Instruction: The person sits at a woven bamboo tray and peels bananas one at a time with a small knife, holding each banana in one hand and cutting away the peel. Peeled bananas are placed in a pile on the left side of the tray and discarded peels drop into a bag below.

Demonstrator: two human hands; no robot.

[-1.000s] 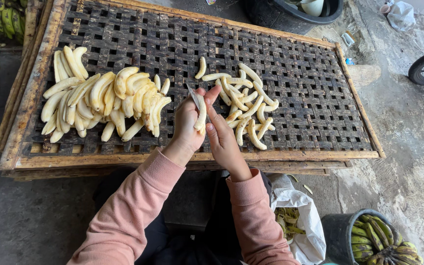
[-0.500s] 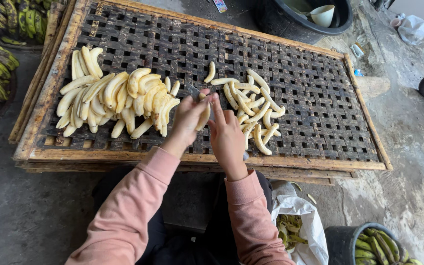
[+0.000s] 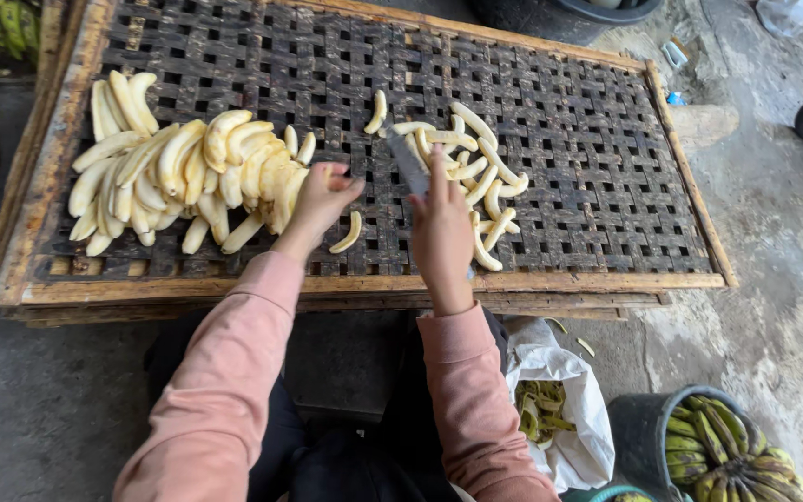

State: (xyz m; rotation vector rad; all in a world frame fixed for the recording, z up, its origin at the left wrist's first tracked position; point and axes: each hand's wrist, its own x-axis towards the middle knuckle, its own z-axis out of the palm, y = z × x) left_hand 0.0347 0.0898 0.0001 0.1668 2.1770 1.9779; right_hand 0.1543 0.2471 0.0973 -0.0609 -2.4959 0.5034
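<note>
two heaps of peeled bananas lie on a wide woven drying rack point(image 3: 559, 186) in a wooden frame, and the person kneels at its near edge in pink sleeves. the larger heap of whole peeled bananas point(image 3: 178, 172) sits to the left, pale yellow and smooth, most lying with their long axes running away from the person or slanting. the smaller scatter of sliced banana pieces point(image 3: 471, 172) lies to the right of centre, thinner and curved, pointing many ways. the left hand point(image 3: 320, 200) is at the right edge of the larger heap, fingers curled loosely about the end of a banana there; whether it truly grips it i cannot tell. the right hand point(image 3: 440, 232) is clenched around a knife point(image 3: 408, 163), blade pointing up and away toward the sliced pieces, forefinger stretched along it. between the two hands, just beside the left one and nearer to it, a single banana piece point(image 3: 348, 234) lies alone on the rack, its long axis slanting from near-left to far-right. below the rack edge stand a white bag of peels point(image 3: 569, 437) and a dark bucket of unpeeled green bananas point(image 3: 731, 455).
</note>
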